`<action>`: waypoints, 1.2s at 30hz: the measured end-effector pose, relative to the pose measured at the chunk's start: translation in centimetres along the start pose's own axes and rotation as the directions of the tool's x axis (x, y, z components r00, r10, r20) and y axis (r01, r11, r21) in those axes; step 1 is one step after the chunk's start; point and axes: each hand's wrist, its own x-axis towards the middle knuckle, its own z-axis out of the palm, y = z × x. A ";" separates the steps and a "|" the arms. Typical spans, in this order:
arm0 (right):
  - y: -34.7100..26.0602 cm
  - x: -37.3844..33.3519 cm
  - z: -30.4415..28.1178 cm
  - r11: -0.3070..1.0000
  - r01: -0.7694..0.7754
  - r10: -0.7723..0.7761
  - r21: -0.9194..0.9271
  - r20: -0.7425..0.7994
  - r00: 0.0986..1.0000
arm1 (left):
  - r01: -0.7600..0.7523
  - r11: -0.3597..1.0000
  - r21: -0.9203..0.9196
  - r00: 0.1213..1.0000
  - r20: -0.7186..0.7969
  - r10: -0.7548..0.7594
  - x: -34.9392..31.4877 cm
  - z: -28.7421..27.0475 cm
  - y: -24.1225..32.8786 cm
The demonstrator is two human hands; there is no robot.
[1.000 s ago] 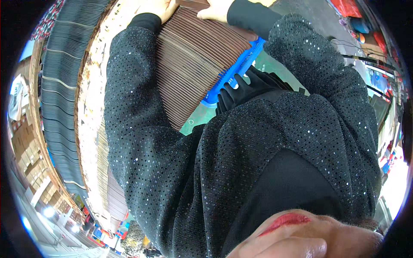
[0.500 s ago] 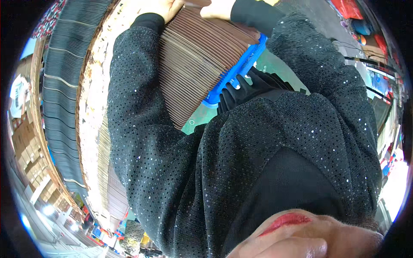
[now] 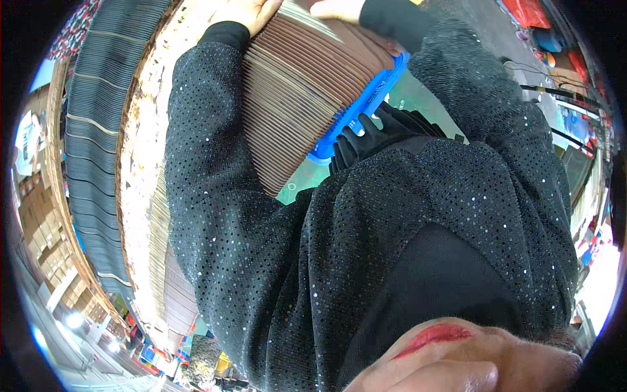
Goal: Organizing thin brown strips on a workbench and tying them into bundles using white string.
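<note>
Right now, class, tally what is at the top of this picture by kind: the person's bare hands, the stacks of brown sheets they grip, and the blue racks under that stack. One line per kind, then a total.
Bare hands: 2, left hand and right hand
Brown sheet stack: 1
Blue rack: 1
Total: 4

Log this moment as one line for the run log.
left hand: on top of brown sheet stack | right hand: on stack top | stack: in blue rack | worn white table edge at left
</note>
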 end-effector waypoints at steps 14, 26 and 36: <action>-2.0 1.2 2.2 0.993 0.060 -0.046 -0.097 0.144 0.989 | -0.266 0.911 0.315 0.964 0.089 0.251 0.3 1.0 -1.6; -3.8 0.5 2.3 0.988 0.010 0.004 -0.153 0.094 0.996 | -0.310 0.900 0.306 0.950 0.079 0.301 0.2 0.5 -1.4; -2.6 2.4 -3.3 0.970 -0.040 0.008 -0.239 -0.132 0.991 | -0.069 0.998 -0.008 0.993 -0.093 0.068 0.3 0.6 -0.4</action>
